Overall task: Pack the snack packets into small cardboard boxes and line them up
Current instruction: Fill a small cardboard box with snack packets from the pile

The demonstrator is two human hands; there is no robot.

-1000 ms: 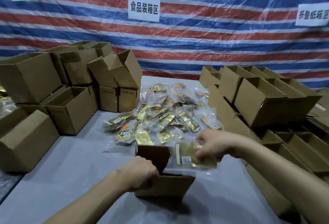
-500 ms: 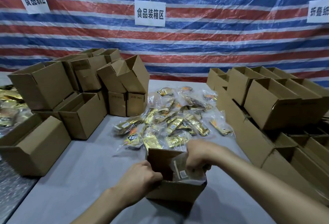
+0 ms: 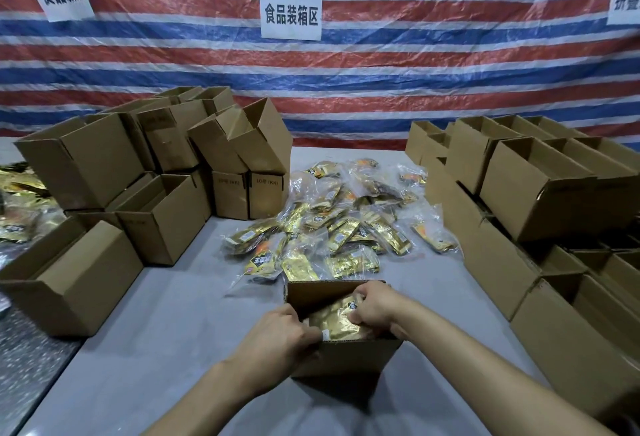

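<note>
A small open cardboard box point(image 3: 349, 354) stands on the grey table in front of me. Inside it lies a gold snack packet point(image 3: 334, 321). My left hand point(image 3: 280, 338) grips the box's near left corner, fingers curled over the rim. My right hand point(image 3: 375, 307) reaches into the box from the right and pinches the packet's far end. Beyond the box, a loose heap of gold and clear snack packets point(image 3: 332, 224) covers the middle of the table.
Open empty boxes point(image 3: 166, 214) are stacked and scattered on the left. Rows of open boxes point(image 3: 540, 186) line the right side. More gold packets point(image 3: 17, 217) lie at the far left edge. A striped tarp point(image 3: 381, 65) with paper signs hangs behind.
My right hand has carried the gold packet from above the box's right rim down into the box. My left hand has kept its hold on the box's corner.
</note>
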